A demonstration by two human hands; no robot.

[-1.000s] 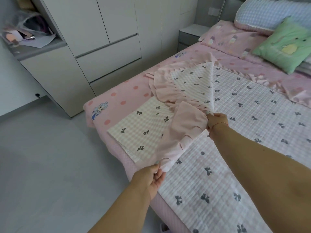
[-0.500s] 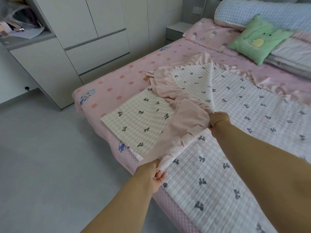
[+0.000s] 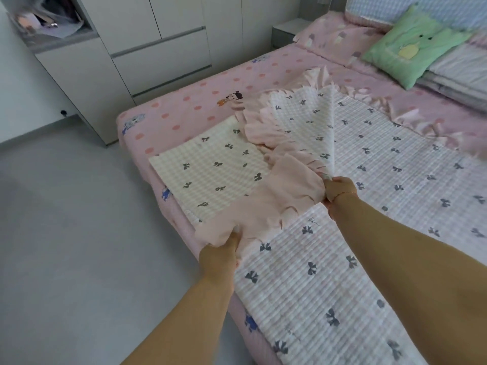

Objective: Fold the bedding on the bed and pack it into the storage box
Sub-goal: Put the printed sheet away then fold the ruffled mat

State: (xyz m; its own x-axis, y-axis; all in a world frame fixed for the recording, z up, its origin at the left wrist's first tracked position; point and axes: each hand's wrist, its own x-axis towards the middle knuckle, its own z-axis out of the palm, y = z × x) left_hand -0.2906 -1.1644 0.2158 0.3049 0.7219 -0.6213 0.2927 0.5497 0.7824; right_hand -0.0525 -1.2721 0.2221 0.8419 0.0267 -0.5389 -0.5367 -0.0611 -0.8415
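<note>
Head view: both hands' fingers pinch the quilt's pink ruffle.

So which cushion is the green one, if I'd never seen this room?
Start at the bed with its pink dotted sheet and look to its far right end, where the pillows are piled. The green cushion leans there against a blue checked pillow. It is the only green thing on the bed, with a yellow shape on its front.

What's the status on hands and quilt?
Left hand and right hand both grip the quilt's pink ruffle. Quilt partly folded on bed. Storage box not visible.
</note>
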